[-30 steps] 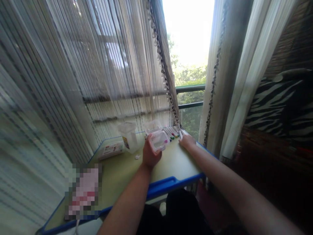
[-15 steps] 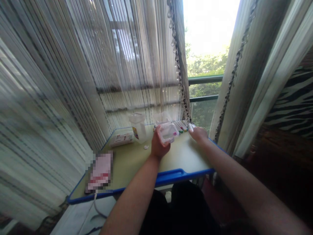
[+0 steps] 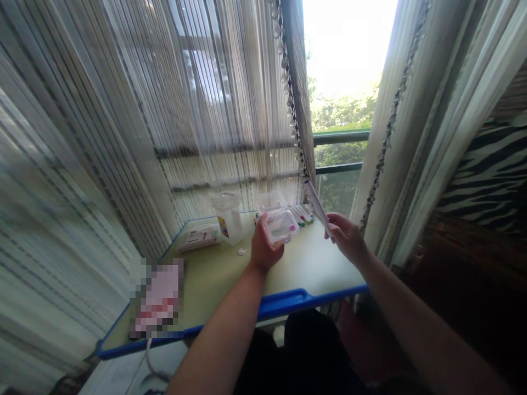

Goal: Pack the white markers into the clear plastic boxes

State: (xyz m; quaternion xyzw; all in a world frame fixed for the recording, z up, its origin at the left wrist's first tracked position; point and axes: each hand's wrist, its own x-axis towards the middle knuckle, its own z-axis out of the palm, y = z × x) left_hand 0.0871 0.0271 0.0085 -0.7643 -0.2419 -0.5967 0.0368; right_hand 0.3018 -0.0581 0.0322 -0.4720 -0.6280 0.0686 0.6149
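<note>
My left hand (image 3: 265, 247) grips a small clear plastic box (image 3: 280, 225) with its lid raised, holding it above the table. A pink spot shows at the box's right side. Between the fingers of my right hand (image 3: 346, 236) is a white marker pen (image 3: 317, 204), tilted up to the left with a purple end at the top. Behind the box, several marker pens (image 3: 302, 214) with coloured ends lie side by side on the table. A small white scrap (image 3: 241, 252) lies to the left of my left hand.
A clear plastic jar (image 3: 229, 216) with a colourful label stands at the table's back, beside a flat white case (image 3: 200, 237). A blurred pink item (image 3: 160, 296) lies front left. The table (image 3: 226, 280) has a raised blue edge; striped curtains (image 3: 230, 99) hang behind it.
My right hand has lifted the marker pen off the tabletop and drawn it nearer to me, now slanting upward. My left hand still holds the box in nearly the same place.
</note>
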